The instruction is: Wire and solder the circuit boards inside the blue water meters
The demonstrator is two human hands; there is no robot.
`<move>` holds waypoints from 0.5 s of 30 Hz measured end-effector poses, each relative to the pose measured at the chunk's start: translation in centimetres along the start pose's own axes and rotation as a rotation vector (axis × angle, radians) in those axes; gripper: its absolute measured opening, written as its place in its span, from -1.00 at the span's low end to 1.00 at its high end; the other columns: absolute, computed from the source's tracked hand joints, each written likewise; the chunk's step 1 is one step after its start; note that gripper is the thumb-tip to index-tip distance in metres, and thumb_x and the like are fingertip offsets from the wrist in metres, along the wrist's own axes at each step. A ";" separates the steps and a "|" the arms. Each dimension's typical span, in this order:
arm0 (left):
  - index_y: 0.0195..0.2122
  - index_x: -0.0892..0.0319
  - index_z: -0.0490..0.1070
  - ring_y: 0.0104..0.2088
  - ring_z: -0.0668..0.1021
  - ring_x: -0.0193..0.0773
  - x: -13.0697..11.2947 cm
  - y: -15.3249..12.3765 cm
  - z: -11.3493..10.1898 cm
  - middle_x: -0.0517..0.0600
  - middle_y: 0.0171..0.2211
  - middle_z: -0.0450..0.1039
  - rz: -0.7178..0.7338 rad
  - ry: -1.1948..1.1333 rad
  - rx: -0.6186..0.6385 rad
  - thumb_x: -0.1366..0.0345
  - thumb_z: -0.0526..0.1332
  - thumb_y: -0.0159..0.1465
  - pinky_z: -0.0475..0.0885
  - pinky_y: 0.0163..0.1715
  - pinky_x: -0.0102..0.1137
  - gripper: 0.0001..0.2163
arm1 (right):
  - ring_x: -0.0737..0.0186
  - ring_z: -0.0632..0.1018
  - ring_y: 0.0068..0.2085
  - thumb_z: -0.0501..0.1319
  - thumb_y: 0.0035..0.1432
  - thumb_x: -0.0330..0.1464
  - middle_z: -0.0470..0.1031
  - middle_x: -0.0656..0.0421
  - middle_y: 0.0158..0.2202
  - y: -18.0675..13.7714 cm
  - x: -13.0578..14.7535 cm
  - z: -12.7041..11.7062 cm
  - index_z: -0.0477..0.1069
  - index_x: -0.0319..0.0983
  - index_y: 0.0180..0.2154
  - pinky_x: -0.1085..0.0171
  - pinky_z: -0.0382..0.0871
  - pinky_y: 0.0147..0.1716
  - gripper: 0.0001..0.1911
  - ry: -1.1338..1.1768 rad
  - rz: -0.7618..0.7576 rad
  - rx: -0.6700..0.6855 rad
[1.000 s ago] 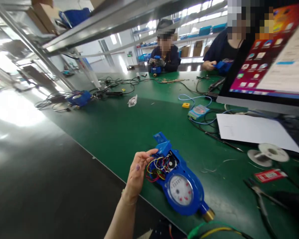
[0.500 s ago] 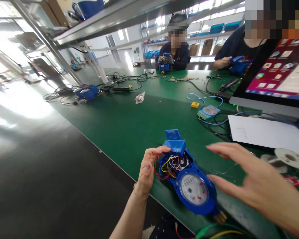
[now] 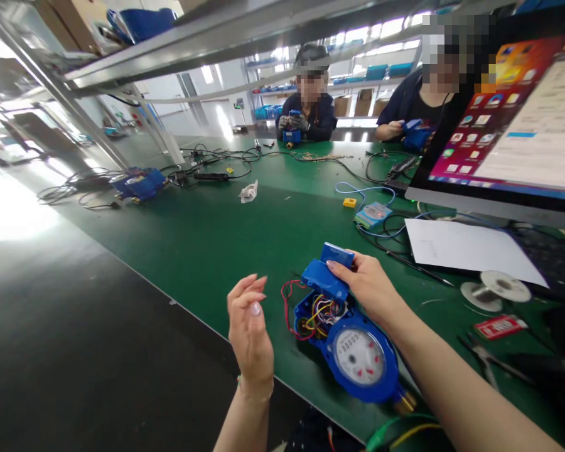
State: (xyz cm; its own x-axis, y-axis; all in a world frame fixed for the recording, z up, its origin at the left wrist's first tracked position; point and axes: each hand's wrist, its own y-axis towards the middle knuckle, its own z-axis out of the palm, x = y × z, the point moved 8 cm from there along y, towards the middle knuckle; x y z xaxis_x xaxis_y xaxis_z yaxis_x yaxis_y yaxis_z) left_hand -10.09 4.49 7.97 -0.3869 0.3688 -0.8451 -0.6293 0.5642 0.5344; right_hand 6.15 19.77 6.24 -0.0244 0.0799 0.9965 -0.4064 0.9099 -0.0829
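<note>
A blue water meter [image 3: 360, 356] with a round white dial lies on the green table near its front edge. Its wiring compartment [image 3: 322, 317] is uncovered, with red, yellow, white and black wires showing. Above that compartment sits a blue cover [image 3: 324, 279] with a raised flap [image 3: 338, 253]. My right hand [image 3: 370, 282] grips the flap, thumb on the near face and fingers behind. To the left of the meter, my left hand [image 3: 251, 329] is raised and holds nothing, its fingers loosely bent and apart. Red wires [image 3: 287, 307] loop out between that hand and the compartment.
At right are a solder wire spool [image 3: 496, 289], a red-and-white packet [image 3: 500, 327], pliers [image 3: 484, 361], a white paper [image 3: 466, 248] and a monitor [image 3: 508, 138]. A small converter box [image 3: 373, 215] with cables lies mid-table. Blue meters [image 3: 139, 184] stand far left. Two people work across the table.
My right hand has come in from the right and taken hold of the cover's flap. My left hand has let go of the cover and moved left. The view has turned slightly right.
</note>
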 end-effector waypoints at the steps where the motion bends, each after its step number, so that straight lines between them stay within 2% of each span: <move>1: -0.31 0.14 0.34 -0.15 0.43 -0.26 -0.3 -0.3 -0.9 0.00 -0.16 0.30 0.018 0.110 -0.081 0.29 0.10 0.29 0.34 -0.12 -0.30 -0.92 | 0.27 0.44 -0.46 0.31 -0.13 -0.15 0.48 0.19 -0.45 0.0 -0.2 -0.6 0.43 -0.28 -0.36 0.29 0.33 -0.45 -0.65 0.011 -0.005 -0.055; 2: -0.36 0.14 0.34 -0.23 0.42 -0.30 -0.7 -0.6 -1.1 -0.03 -0.26 0.30 0.038 0.217 -0.087 0.32 0.14 0.26 0.34 -0.20 -0.36 -0.94 | 0.25 0.45 -0.45 0.31 -0.12 -0.14 0.49 0.17 -0.44 0.0 -0.5 -1.3 0.43 -0.28 -0.35 0.27 0.34 -0.44 -0.64 0.024 -0.007 -0.106; 3: -0.39 0.14 0.35 -0.28 0.41 -0.31 -1.0 -1.0 -0.6 -0.06 -0.34 0.30 0.066 0.306 -0.029 0.34 0.19 0.23 0.32 -0.26 -0.39 -0.94 | 0.23 0.46 -0.45 0.31 -0.12 -0.13 0.50 0.17 -0.44 0.0 -0.7 -1.8 0.44 -0.28 -0.34 0.26 0.35 -0.44 -0.63 0.038 -0.007 -0.150; 6: -0.32 0.13 0.41 -0.33 0.39 -0.29 -2.0 -2.1 2.8 -0.07 -0.39 0.34 0.153 0.435 0.244 0.33 0.24 0.20 0.30 -0.31 -0.39 -0.96 | 0.20 0.47 -0.47 0.32 -0.16 -0.09 0.49 0.16 -0.46 0.1 -1.4 -3.3 0.45 -0.29 -0.35 0.23 0.36 -0.44 -0.58 0.099 0.001 -0.252; 7: -0.27 0.13 0.42 -0.32 0.39 -0.27 -2.4 -2.4 4.0 -0.07 -0.37 0.37 0.183 0.462 0.296 0.31 0.26 0.19 0.29 -0.29 -0.37 -0.91 | 0.20 0.47 -0.47 0.32 -0.18 -0.09 0.49 0.16 -0.46 0.1 -1.6 -3.7 0.45 -0.29 -0.35 0.22 0.36 -0.43 -0.57 0.121 0.003 -0.281; 10: -0.20 0.10 0.46 -0.32 0.38 -0.25 -3.3 -2.4 6.4 -0.07 -0.38 0.40 0.255 0.530 0.307 0.30 0.28 0.17 0.24 -0.27 -0.34 -0.84 | 0.20 0.47 -0.46 0.33 -0.25 -0.09 0.50 0.16 -0.47 -0.2 -1.9 -4.9 0.44 -0.29 -0.37 0.23 0.37 -0.41 -0.56 0.190 0.000 -0.363; 15: -0.36 0.05 0.53 -0.35 0.34 -0.25 -3.9 -1.8 9.1 -0.08 -0.43 0.37 0.291 0.488 0.331 0.27 0.29 0.16 0.19 -0.32 -0.33 -0.96 | 0.17 0.48 -0.44 0.32 -0.25 -0.09 0.49 0.17 -0.50 -1.8 -2.4 -6.6 0.43 -0.28 -0.39 0.22 0.39 -0.40 -0.58 0.276 -0.024 -0.492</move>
State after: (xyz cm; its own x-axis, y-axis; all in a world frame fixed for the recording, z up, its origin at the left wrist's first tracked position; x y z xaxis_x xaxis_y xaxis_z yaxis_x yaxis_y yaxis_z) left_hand -1.33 8.74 10.40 -0.8203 0.2076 -0.5330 -0.2422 0.7181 0.6524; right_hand 12.97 20.68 3.97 0.2463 0.1002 0.9640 0.0719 0.9900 -0.1213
